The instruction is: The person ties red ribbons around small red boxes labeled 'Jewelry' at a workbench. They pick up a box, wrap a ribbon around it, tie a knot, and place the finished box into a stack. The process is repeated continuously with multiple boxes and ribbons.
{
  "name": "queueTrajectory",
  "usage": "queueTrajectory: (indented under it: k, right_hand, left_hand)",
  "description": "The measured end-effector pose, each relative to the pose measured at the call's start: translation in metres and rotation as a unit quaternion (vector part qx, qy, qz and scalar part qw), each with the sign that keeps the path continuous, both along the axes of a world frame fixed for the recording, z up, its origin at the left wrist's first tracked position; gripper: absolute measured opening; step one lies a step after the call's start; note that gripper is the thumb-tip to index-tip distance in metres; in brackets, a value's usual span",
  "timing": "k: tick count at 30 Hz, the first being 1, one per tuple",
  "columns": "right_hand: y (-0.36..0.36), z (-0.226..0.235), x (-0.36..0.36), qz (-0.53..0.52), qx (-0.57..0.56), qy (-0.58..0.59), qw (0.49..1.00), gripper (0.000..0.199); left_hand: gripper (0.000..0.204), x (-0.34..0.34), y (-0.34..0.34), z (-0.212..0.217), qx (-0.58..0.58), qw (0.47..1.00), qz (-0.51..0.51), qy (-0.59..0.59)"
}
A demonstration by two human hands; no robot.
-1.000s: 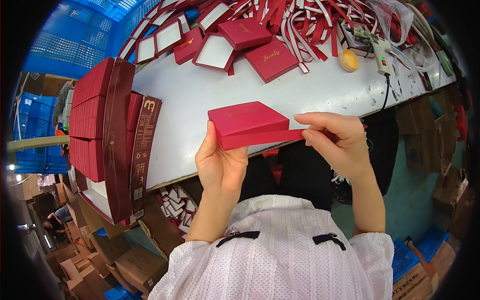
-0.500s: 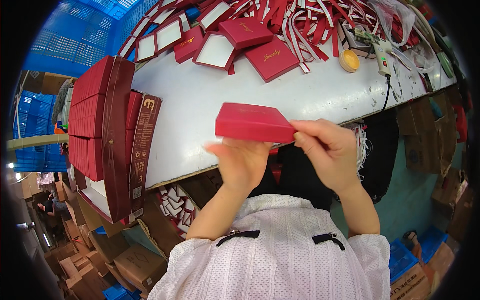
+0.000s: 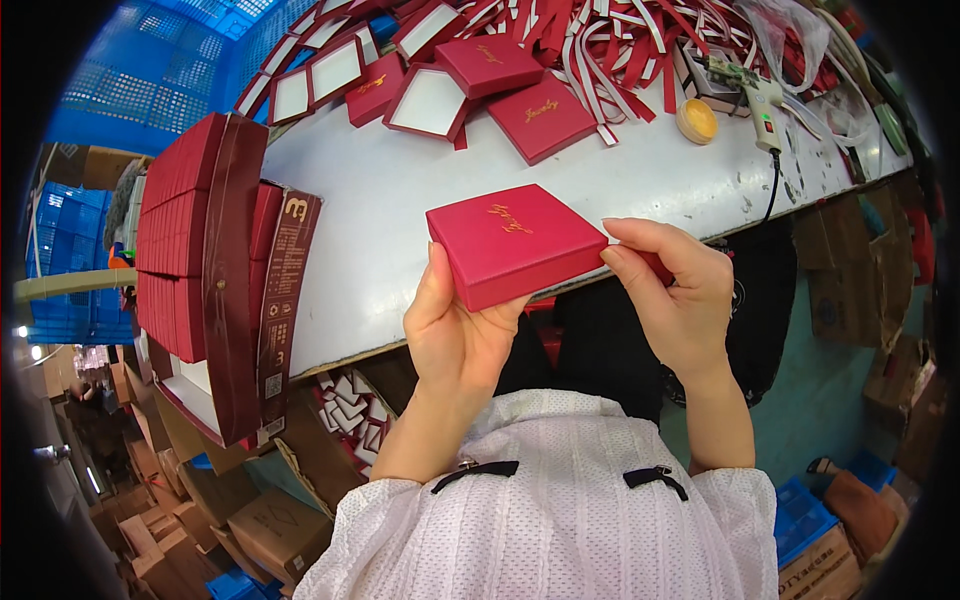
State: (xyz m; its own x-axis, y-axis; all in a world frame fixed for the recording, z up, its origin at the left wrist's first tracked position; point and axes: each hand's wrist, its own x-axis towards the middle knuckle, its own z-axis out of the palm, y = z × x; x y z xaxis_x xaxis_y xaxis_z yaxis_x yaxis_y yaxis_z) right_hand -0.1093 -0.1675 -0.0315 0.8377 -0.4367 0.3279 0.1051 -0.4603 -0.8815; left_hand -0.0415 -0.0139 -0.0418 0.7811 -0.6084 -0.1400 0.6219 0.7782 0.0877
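A closed red gift box (image 3: pixel 520 245) with gold lettering on its lid is held above the near edge of the table. My left hand (image 3: pixel 462 345) grips it from below, thumb along its left side and fingers underneath, mostly hidden. At the box's right corner, the thumb and forefinger of my right hand (image 3: pixel 685 290) pinch together. Something dark red shows between the fingers of that hand, too little of it to name.
On the white table (image 3: pixel 360 210), red boxes and lids (image 3: pixel 545 118) lie at the back beside a heap of ribbons (image 3: pixel 625 50). A glue gun (image 3: pixel 765 115) and a round tin (image 3: pixel 697 121) are at right. A carton (image 3: pixel 285 290) packed with red boxes (image 3: pixel 175 240) stands left.
The box has tilted so its lid faces up toward me. My left hand has moved from under it to wrap its near left side; my right hand has shifted slightly right.
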Motion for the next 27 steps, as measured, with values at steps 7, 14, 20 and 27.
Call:
queueTrajectory:
  k: [7, 14, 20, 27]
  right_hand:
    - [-0.009, 0.006, -0.003, 0.033, 0.1, 0.077, 0.991, 0.025]
    - [-0.005, 0.007, -0.016, 0.074, 0.267, -0.01, 0.961, 0.027]
    - [0.008, 0.002, -0.013, 0.1, 0.112, -0.023, 0.988, 0.025]
    - [0.009, 0.008, -0.017, 0.079, 0.115, 0.034, 0.99, 0.032]
  left_hand:
    - [0.035, -0.002, 0.008, -0.008, -0.057, 0.998, -0.018, 0.006]
    - [0.039, 0.004, 0.01, -0.029, -0.068, 0.99, -0.088, 0.086]
    - [0.046, 0.001, -0.013, -0.039, -0.007, 0.982, -0.185, -0.032]
    - [0.045, 0.0, -0.009, -0.048, 0.034, 0.979, -0.191, -0.064]
